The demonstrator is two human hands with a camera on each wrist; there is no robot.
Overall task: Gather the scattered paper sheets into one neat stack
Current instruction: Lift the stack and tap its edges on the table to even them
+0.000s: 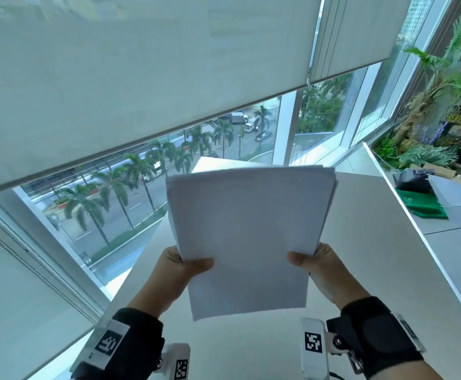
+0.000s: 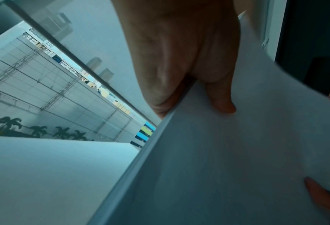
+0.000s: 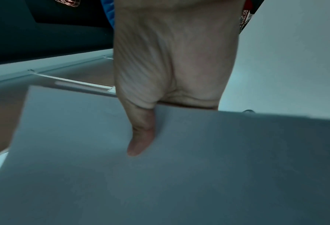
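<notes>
A stack of white paper sheets (image 1: 248,237) is held up in the air above the white table (image 1: 366,256), its top edges roughly aligned. My left hand (image 1: 180,266) grips the stack's lower left edge, thumb on the front face and fingers hidden behind. My right hand (image 1: 317,266) grips the lower right edge the same way. In the left wrist view the left hand's thumb (image 2: 220,100) presses on the paper stack (image 2: 227,167). In the right wrist view the right hand's thumb (image 3: 141,137) lies on the top sheet (image 3: 179,175). Another white sheet (image 1: 213,163) shows behind the stack's top.
Large windows with lowered roller blinds (image 1: 141,86) stand straight ahead and to the left. At the right, past the table's edge, lie a green cloth (image 1: 424,207), a dark bag (image 1: 410,179), boxes and potted plants (image 1: 429,89).
</notes>
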